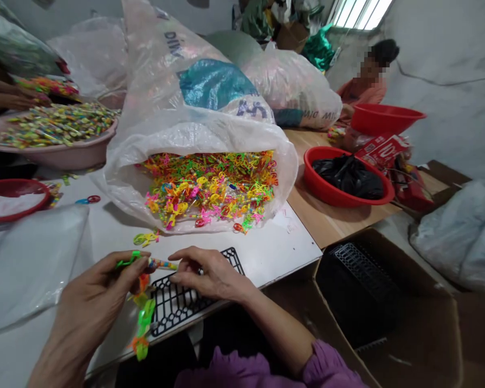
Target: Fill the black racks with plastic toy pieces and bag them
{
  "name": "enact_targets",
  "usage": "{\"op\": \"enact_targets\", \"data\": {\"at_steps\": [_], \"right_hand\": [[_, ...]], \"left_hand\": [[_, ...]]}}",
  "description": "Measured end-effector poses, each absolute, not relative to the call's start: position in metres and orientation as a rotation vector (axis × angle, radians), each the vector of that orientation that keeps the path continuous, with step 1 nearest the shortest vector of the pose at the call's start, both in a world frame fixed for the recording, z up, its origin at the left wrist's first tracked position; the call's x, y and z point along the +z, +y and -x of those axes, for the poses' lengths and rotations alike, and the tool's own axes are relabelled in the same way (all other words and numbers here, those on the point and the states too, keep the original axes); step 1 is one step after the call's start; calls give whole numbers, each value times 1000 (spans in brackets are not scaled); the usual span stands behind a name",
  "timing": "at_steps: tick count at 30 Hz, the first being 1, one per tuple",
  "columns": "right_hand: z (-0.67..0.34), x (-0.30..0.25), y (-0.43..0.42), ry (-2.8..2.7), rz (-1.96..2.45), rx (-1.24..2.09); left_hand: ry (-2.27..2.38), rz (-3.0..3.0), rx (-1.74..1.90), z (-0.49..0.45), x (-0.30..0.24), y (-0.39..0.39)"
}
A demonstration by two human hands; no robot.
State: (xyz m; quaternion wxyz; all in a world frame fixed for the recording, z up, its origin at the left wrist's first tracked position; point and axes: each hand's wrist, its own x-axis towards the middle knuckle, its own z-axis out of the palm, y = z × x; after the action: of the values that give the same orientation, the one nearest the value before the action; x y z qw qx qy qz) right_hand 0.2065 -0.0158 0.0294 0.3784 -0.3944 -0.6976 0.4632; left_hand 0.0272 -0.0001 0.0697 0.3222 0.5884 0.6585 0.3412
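Well, far left: a co-worker's hands [22, 96] sit at the back of a pink basin [73, 156], by a heap of striped sticks [54, 126]; a red basin [12, 198] lies nearer me, with a clear plastic sheet [28, 264] below it;

Left hand: my left hand [91, 304] is closed, grasping a striped stick [161, 264] between thumb and fingers; a green loop [126, 261] sits at my fingertips, and orange and green plastic pieces [143, 318] dangle below;

Right hand: my right hand [208, 275] is curved, fingers over a black plastic grid [186, 299], thumb just beside the stick's tip; I cannot tell if it pinches the stick;

Stick: held above the grid, between my hands, over a white table [267, 253];

Middle: a big plastic sack [202, 134] lies open on its side, full of bright plastic trinkets [210, 188]; a small tangle [145, 238] lies just outside it;

Right: a red basin [347, 178] holds a black bag [350, 177] on a wooden table [319, 218]; a person [366, 81] sits behind a red bowl [388, 118];

Far right: a cardboard box [388, 318] holds another black grid [364, 269]; a pale sack [456, 242] lies beyond it
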Motion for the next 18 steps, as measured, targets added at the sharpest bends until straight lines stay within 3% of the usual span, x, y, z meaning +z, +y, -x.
{"op": "enact_targets", "data": {"at_steps": [8, 12, 18], "right_hand": [[-291, 2, -14, -1868, 1593, 546], [-299, -1, 2, -1752, 1540, 715], [-210, 35, 14, -1734, 1180, 1042]], "left_hand": [[1625, -1170, 1167, -8, 54, 29], [1506, -1172, 1109, -3, 54, 29], [1230, -1367, 1019, -49, 72, 19]]}}
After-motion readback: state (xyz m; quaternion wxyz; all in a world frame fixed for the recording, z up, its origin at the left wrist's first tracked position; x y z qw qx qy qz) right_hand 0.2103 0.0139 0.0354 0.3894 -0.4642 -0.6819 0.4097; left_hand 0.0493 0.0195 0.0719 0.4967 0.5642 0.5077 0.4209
